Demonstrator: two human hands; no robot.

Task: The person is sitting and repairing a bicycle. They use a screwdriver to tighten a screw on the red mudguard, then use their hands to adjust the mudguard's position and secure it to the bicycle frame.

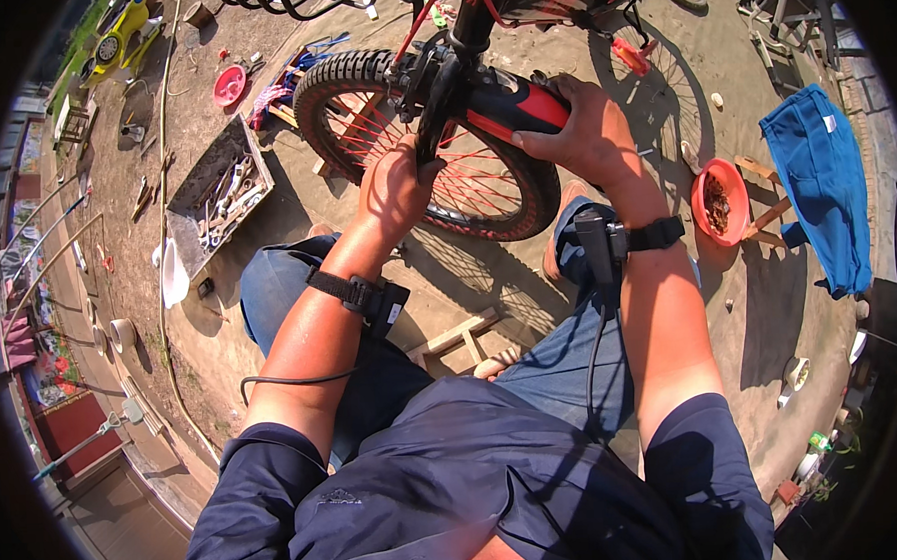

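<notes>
A bicycle's front wheel (515, 202), with red spokes and a knobby black tyre, stands between my knees. My left hand (396, 187) is closed round the lower part of the black fork (444, 105), thumb at its side. My right hand (590, 134) grips a black-and-red mudguard (521, 109) over the tyre, with the thumb on its near end and the fingers partly hidden behind it. Above the wheel are the fork crown and a red frame tube. Whether the mudguard is fastened to the fork, I cannot tell.
A metal tray of tools (230, 194) lies to the left, near a pink bowl (230, 85). At right, a red bowl of small parts (720, 203) stands by a wooden stool draped with blue cloth (814, 179). A low wooden frame (461, 339) lies between my legs; a hose (166, 292) crosses the ground.
</notes>
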